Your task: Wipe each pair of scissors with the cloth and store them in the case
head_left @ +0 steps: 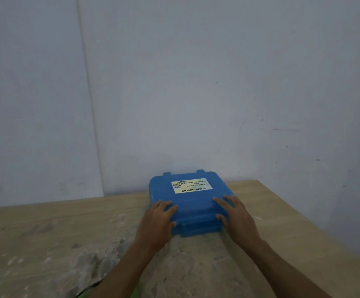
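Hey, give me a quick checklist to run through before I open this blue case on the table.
1. Blue case lies flat on the wooden table: ok.
2. Lid shut, label facing up: ok.
3. Left hand and right hand on the front corners, fingers resting on the lid: ok.
4. Front latches undone: cannot tell, hands cover that edge.
5. Scissors and cloth within reach: not ok, neither is in view.
6. Space behind for the lid to swing: cannot tell, the case sits close to the wall.
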